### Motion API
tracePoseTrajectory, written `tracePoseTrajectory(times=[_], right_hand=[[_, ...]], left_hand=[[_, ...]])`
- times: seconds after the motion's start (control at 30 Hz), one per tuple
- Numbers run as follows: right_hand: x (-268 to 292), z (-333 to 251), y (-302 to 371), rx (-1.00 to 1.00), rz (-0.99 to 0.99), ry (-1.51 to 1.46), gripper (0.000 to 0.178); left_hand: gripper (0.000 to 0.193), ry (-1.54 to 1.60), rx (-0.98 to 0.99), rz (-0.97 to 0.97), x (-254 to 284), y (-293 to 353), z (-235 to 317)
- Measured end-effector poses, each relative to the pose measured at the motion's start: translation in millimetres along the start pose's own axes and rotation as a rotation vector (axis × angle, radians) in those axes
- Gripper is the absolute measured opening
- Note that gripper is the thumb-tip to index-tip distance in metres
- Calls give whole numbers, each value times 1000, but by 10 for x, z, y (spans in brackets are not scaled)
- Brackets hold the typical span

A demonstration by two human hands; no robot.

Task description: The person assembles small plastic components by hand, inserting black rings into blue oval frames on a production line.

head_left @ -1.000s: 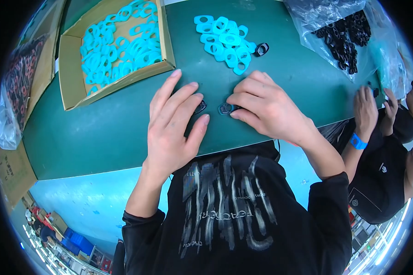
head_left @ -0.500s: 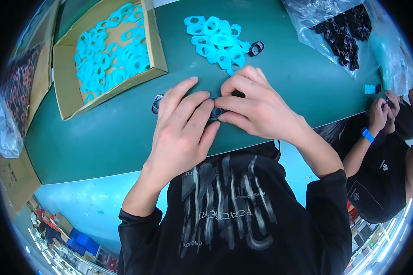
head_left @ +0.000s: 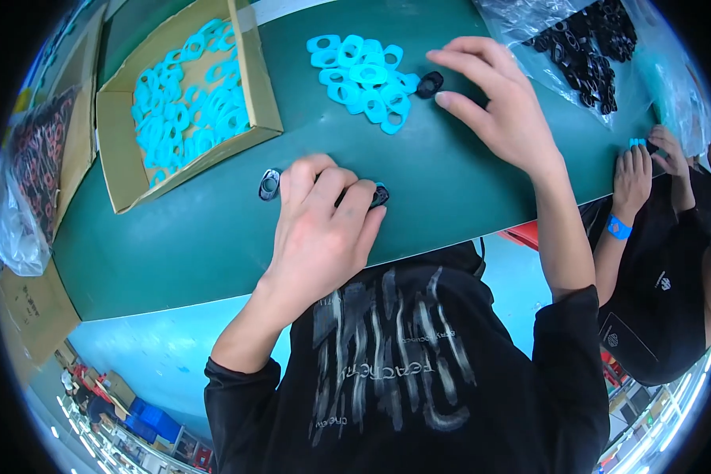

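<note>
My left hand (head_left: pixel 324 213) is closed with bent fingers on a small black oval part (head_left: pixel 380 194), its hole and a bit of blue showing beyond the fingertips. Most of that part is hidden under the hand. Just left of the fingers, another black oval ring part (head_left: pixel 269 185) lies on the green table. My right hand (head_left: pixel 494 99) is open, thumb and fingers apart, beside a loose black oval part (head_left: pixel 429 84). That part rests against the right edge of a pile of turquoise oval rings (head_left: pixel 369 74).
A cardboard box (head_left: pixel 109 150) of turquoise rings stands at the left. Clear plastic bags of black parts (head_left: pixel 584 59) lie far right. A co-worker's hands (head_left: pixel 633 175) work at the table's right edge. A bag of reddish-black parts (head_left: pixel 35 158) sits far left.
My right hand has left the part at my left hand and moved up and right to the loose black part by the pile. My left hand stays in place, fingers more curled.
</note>
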State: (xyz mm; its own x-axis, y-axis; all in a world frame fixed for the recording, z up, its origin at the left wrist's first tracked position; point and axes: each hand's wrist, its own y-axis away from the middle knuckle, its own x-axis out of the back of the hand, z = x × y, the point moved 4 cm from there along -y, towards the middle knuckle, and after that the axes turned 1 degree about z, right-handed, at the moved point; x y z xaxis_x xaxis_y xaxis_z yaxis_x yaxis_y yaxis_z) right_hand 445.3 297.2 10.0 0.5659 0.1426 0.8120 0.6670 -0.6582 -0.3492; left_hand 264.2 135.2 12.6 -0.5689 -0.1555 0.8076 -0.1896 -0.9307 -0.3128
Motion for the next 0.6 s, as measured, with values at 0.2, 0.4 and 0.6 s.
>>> tracePoseTrajectory(times=[0.2,0.4,0.6], right_hand=[[-75,73,100,-16,-86,-28,29],[-69,-67,142,-40,-104,-68,29],[-76,-131,124,-37,-79,-49,32]], left_hand=[[27,-1,47,42,-4,2,-6],[26,-1,81,50,-38,-17,-18],[26,0,20,-31,-5,-84,-35]])
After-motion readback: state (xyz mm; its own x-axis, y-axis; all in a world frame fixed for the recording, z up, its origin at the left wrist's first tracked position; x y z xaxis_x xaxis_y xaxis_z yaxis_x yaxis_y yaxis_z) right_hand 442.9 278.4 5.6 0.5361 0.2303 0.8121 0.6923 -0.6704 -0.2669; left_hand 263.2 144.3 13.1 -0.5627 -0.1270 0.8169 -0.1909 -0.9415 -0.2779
